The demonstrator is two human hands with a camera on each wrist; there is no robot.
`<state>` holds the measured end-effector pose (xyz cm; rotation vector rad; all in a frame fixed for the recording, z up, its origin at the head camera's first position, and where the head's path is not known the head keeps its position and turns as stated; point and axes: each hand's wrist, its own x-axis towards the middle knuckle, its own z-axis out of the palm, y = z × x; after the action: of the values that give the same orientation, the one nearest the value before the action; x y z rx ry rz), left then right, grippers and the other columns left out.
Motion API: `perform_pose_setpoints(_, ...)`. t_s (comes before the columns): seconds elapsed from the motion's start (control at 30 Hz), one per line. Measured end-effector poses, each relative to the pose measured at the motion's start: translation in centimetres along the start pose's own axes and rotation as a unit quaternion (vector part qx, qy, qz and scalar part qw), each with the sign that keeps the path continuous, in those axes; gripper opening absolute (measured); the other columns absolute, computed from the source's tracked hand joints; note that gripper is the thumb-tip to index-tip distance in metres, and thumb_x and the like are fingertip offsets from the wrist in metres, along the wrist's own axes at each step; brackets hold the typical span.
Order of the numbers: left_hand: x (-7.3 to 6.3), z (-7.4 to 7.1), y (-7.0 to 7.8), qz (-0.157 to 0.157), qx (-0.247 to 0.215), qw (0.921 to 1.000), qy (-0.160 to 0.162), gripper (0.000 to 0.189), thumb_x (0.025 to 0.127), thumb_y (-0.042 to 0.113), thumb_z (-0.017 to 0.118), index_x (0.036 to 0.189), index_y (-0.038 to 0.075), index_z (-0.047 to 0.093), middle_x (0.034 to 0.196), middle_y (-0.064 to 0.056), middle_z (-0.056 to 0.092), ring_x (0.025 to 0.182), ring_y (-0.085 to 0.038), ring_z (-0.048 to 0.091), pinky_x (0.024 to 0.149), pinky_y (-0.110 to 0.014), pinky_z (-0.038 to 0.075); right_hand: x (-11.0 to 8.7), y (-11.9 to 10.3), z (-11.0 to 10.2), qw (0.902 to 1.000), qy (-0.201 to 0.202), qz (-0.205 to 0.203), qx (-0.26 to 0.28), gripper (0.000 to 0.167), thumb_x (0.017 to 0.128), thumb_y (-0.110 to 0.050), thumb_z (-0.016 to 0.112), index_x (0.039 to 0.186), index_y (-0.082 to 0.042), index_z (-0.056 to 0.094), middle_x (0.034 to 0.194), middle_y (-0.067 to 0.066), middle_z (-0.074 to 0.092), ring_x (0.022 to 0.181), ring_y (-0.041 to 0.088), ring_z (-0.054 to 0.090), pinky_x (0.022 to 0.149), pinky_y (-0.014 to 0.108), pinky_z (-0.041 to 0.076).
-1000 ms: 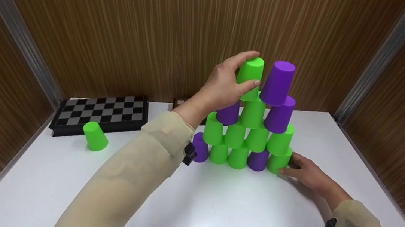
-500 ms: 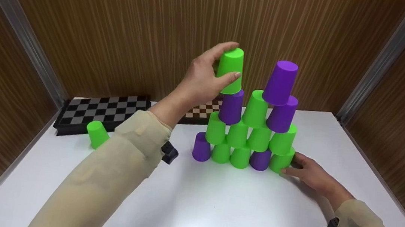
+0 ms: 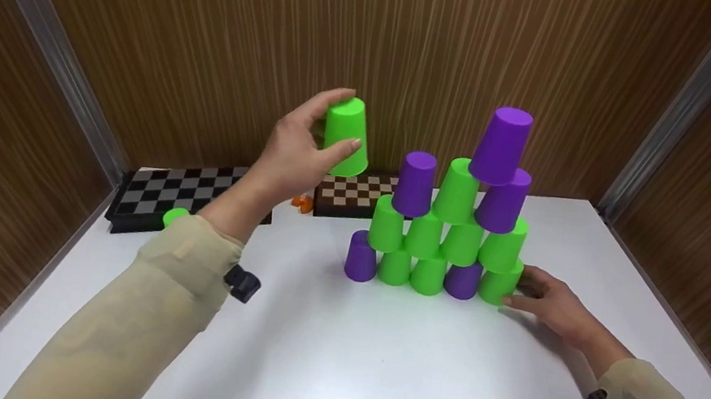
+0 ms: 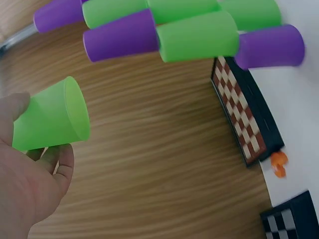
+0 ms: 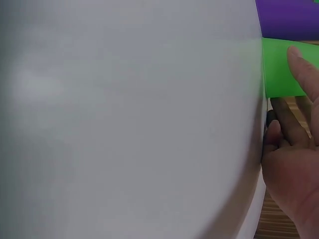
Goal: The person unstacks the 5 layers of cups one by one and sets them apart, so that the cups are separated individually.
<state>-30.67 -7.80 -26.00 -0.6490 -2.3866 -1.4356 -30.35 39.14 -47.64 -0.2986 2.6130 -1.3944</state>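
My left hand [image 3: 298, 150] grips an upside-down green cup [image 3: 345, 136] in the air, left of a stepped cup pyramid. In the left wrist view the cup's open rim points away from the palm. My right hand [image 3: 559, 308] holds the green end cup [image 3: 497, 284] of the bottom row, thumb at its front and the other fingers partly hidden at its right side. The third row has a purple cup [image 3: 414, 184], a green cup [image 3: 457, 190] and another purple cup [image 3: 503, 202]. One purple cup [image 3: 502, 145] tops the right side, bridging the green and the right purple cup.
A loose green cup [image 3: 175, 216] is mostly hidden behind my left sleeve. A black and grey checkerboard case [image 3: 164, 196] lies back left. Behind the pyramid sits a brown checkered board [image 3: 356, 193], with small orange items [image 3: 303, 204] beside it. Wood-grain walls [image 3: 267, 38] enclose the white table [image 3: 339, 356].
My left hand has carried the green cup left, away from the pyramid's top, uncovering the left purple cup of the third row. The right hand has stayed at the end cup.
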Motion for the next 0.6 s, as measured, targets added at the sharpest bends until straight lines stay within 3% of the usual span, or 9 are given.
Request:
perform_pose_setpoints(0.13,-1.2,-1.3,-1.2,-0.009,0.012,0.9998,0.013,0.064,0.103,0.02,0.074,0.16,0.022,0.045,0.146,-0.007,0.056,0.128,-0.025,0.059,0.105,-0.043,0.055,-0.1,-0.4,-0.1,0.9996,0.028,0.0,0.01,0.08,0.096,-0.029,0.082,0.16,-0.004,0.041,0.153,0.022,0.054,0.14,0.042,0.054,0.109,0.032,0.05)
perform_pose_setpoints(0.23,-2.1,-2.2,-2.1,-0.012,0.02,0.9994,0.024,0.063,0.103,0.019,0.073,0.159,0.021,0.046,0.146,-0.008,0.056,0.129,-0.026,0.059,0.106,-0.045,0.055,0.1,-0.7,0.2,0.9986,0.046,0.013,0.024,0.082,0.096,-0.032,0.082,0.161,-0.006,0.041,0.153,0.021,0.054,0.139,0.04,0.056,0.1,0.021,0.051)
perform_pose_setpoints(0.37,-3.2,-3.0,-3.1,-0.021,0.027,0.9989,0.031,0.063,0.103,0.018,0.073,0.159,0.02,0.046,0.147,-0.009,0.055,0.131,-0.027,0.059,0.106,-0.047,0.055,0.6,-0.9,0.6,0.9976,0.056,0.024,0.033,0.083,0.097,-0.036,0.08,0.163,-0.007,0.039,0.154,0.021,0.053,0.141,0.039,0.052,0.11,0.033,0.047)
perform_pose_setpoints(0.6,-5.1,-4.6,-4.3,-0.044,0.037,0.9976,0.038,0.064,0.103,0.018,0.073,0.16,0.018,0.045,0.148,-0.01,0.054,0.133,-0.029,0.057,0.109,-0.049,0.053,1.2,-0.5,1.0,0.9949,0.051,0.038,0.078,0.079,0.1,-0.028,0.077,0.163,-0.004,0.036,0.158,0.025,0.046,0.146,0.042,0.042,0.123,0.059,0.029)
